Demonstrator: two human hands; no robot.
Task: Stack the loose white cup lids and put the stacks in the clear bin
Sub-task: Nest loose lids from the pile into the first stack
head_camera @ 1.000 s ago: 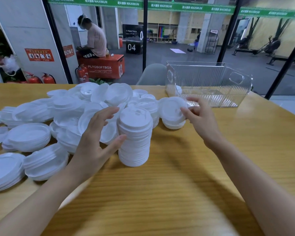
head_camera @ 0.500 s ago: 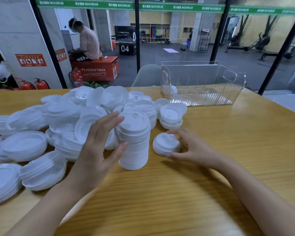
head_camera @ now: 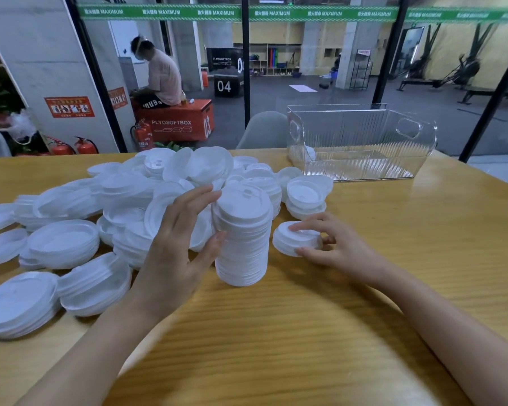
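right hand (head_camera: 339,249) is now pinching the small lid stack (head_camera: 294,244) with curled fingers (head_camera: 299,227); left hand (head_camera: 175,253) is touching the tall lid stack (head_camera: 242,244), fingers straight.

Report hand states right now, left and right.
Left hand: open, fingers and thumb against the tall stack of white plastic cup lids.
Right hand: holding the short stack of white plastic lids.
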